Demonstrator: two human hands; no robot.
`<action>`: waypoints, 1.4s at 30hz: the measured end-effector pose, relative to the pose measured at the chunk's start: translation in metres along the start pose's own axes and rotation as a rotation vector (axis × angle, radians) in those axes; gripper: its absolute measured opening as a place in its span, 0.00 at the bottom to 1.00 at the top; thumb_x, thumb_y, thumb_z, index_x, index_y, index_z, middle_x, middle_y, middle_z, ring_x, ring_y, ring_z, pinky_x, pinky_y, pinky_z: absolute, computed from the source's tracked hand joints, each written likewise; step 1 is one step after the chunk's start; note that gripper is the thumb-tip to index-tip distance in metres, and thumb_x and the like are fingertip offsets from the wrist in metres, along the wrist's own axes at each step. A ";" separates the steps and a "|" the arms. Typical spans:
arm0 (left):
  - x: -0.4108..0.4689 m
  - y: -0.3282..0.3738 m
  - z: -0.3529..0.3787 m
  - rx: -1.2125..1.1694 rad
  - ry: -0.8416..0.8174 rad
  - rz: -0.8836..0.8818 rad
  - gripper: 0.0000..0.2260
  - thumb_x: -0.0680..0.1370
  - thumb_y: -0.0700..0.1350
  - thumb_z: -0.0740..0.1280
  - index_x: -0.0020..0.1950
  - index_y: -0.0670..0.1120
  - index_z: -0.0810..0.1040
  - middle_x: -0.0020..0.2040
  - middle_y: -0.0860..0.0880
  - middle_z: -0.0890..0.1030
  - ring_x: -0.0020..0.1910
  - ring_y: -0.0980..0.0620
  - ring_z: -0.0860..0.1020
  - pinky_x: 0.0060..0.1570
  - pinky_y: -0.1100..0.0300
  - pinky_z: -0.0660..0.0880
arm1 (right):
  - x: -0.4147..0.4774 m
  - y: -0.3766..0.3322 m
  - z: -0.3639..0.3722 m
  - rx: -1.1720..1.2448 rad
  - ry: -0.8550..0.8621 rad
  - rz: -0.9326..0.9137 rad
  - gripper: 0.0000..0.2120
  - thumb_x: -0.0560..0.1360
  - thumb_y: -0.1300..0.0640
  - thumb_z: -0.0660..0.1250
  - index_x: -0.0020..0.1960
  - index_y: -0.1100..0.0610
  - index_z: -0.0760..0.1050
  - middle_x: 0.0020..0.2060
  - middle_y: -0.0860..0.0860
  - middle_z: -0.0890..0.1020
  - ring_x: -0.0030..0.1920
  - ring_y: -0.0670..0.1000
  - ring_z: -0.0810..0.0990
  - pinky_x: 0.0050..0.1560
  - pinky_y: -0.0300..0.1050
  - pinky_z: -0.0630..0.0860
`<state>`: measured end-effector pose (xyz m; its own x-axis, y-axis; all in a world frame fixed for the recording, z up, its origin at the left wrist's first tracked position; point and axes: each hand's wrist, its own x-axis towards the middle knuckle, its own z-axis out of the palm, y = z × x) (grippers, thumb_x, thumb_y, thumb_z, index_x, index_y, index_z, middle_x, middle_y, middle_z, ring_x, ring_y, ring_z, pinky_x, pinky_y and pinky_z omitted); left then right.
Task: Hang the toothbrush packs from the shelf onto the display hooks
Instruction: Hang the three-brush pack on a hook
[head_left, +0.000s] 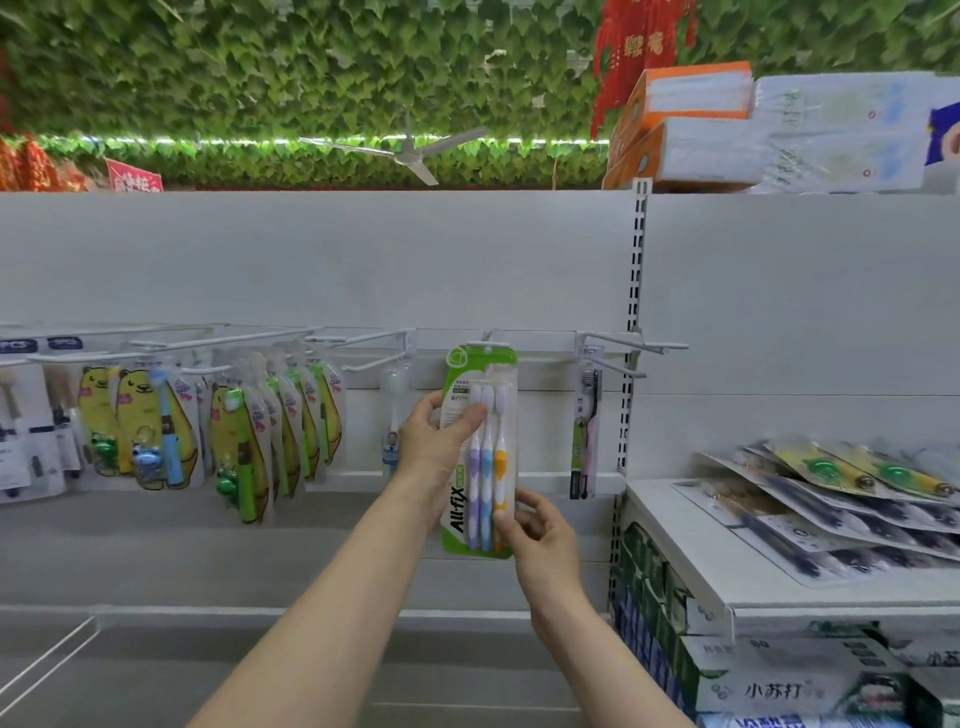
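A green "All-fix" toothbrush pack (482, 415) with three brushes stands upright in front of the white back panel. Its top hole is at the tip of a white display hook (483, 342). My left hand (434, 441) grips the pack's left edge near the middle, thumb across the front. My right hand (540, 535) pinches the pack's lower right corner. More toothbrush packs (831, 499) lie in a fanned pile on the white shelf (717, 566) at the right.
Several kids' toothbrush packs (249, 431) hang on hooks at the left. Bare hooks (374, 343) stick out left of the green pack, and another hook (639, 345) at the right carries a dark pack (584, 431). Boxes (779, 686) sit below the right shelf.
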<state>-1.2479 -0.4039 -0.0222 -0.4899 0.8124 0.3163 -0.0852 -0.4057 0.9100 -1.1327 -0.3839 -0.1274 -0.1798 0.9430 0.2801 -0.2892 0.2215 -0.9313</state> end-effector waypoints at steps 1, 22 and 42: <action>0.004 -0.002 0.001 0.001 0.004 0.007 0.14 0.74 0.42 0.75 0.57 0.47 0.77 0.49 0.45 0.85 0.46 0.45 0.83 0.48 0.50 0.81 | 0.005 0.002 0.000 0.000 -0.001 0.002 0.13 0.77 0.62 0.71 0.61 0.54 0.77 0.44 0.53 0.87 0.46 0.50 0.85 0.42 0.37 0.78; 0.038 -0.030 0.007 0.055 0.021 0.074 0.16 0.75 0.43 0.74 0.61 0.47 0.76 0.48 0.49 0.85 0.41 0.56 0.84 0.38 0.64 0.78 | 0.060 0.026 -0.012 -0.018 -0.082 -0.067 0.11 0.77 0.63 0.70 0.58 0.54 0.78 0.46 0.54 0.87 0.48 0.51 0.85 0.43 0.37 0.79; -0.092 0.004 0.017 0.975 0.061 0.049 0.29 0.72 0.53 0.76 0.70 0.47 0.72 0.68 0.42 0.73 0.68 0.41 0.70 0.67 0.48 0.69 | -0.018 -0.108 -0.111 -1.003 -0.192 -0.186 0.22 0.80 0.44 0.64 0.70 0.52 0.72 0.63 0.52 0.80 0.61 0.52 0.78 0.58 0.45 0.74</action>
<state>-1.1886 -0.4735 -0.0429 -0.5204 0.7693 0.3706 0.6780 0.1084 0.7270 -0.9937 -0.3974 -0.0574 -0.3850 0.8366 0.3896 0.5720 0.5476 -0.6107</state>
